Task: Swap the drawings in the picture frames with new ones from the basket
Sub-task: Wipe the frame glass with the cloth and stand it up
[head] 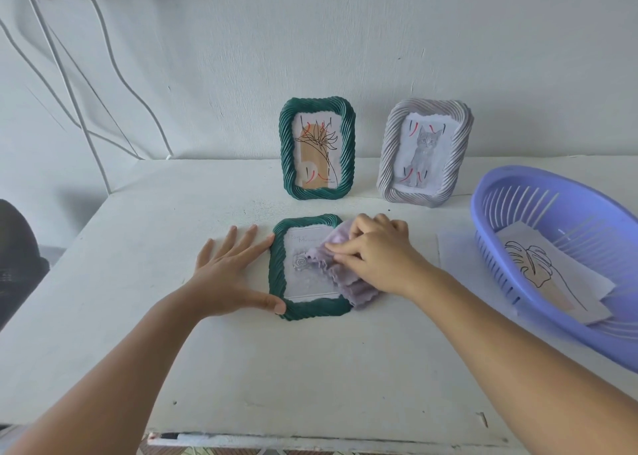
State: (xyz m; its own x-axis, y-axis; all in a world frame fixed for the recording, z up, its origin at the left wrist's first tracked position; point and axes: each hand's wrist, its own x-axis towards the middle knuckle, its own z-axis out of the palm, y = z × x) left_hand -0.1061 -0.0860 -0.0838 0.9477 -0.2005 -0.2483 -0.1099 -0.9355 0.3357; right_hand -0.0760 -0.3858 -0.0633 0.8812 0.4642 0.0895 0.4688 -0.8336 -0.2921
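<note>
A green twisted-rope picture frame (279, 275) lies flat on the white table (241, 368), with a pale drawing under its glass. My left hand (228, 268) lies spread beside it, index finger and thumb touching the frame's left edge. My right hand (376, 252) grips a lilac cloth (341, 282) that rests on the frame's right side. Against the wall stand a second green frame (317, 149) with a flower drawing and a grey frame (425, 153) with a cat drawing. At the right, a purple basket (518, 195) holds a leaf line drawing (542, 268).
A loose sheet of white paper (455, 254) lies on the table between the flat frame and the basket. White cables (103, 74) hang down the wall at the left. A dark object (17, 257) sits past the table's left edge.
</note>
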